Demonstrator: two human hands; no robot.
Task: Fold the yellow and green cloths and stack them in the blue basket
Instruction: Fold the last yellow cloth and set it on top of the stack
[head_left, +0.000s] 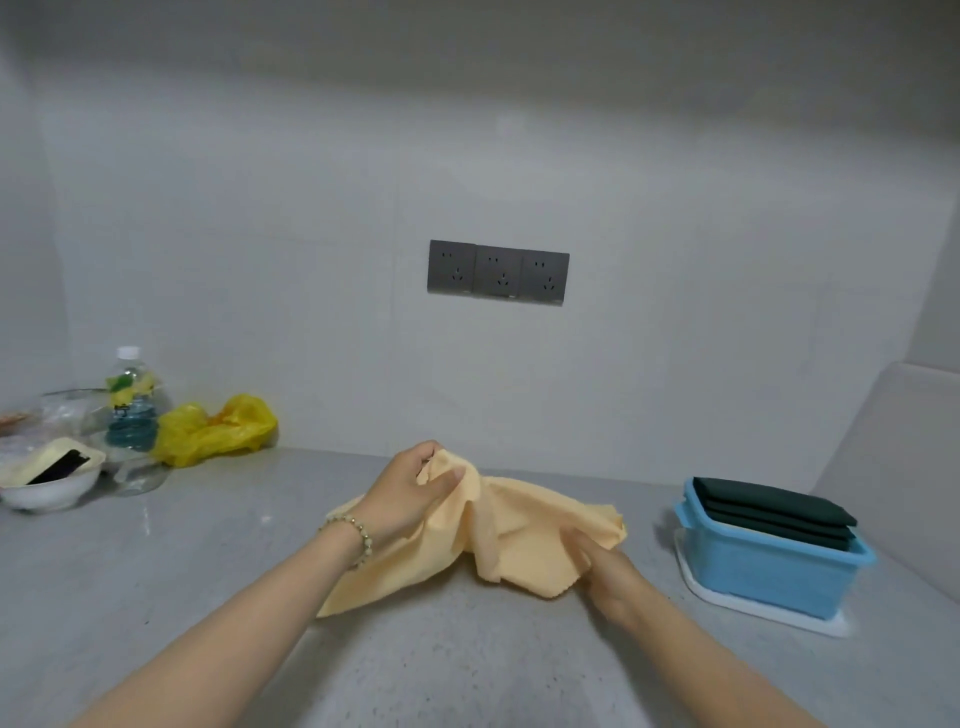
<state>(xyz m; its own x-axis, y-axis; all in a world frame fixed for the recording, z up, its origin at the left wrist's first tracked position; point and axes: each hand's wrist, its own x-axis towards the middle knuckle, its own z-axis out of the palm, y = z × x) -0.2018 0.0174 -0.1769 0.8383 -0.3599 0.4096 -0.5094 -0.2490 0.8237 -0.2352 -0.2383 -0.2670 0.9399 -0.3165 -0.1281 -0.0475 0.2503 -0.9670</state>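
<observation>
A pale yellow cloth (524, 525) lies crumpled on the grey counter (208, 561), partly lifted. My left hand (415, 488) pinches its upper edge and holds it raised above the counter. My right hand (602, 566) grips the cloth's lower right edge close to the counter. To the right stands the blue basket (769, 577) with several folded dark green cloths (769, 506) stacked inside, reaching above its rim.
A white lid or tray (831, 621) lies under the basket. At the back left are a water bottle (132, 405), a yellow plastic bag (218, 428) and a white bowl (52, 491). Wall sockets (497, 273) sit on the back wall.
</observation>
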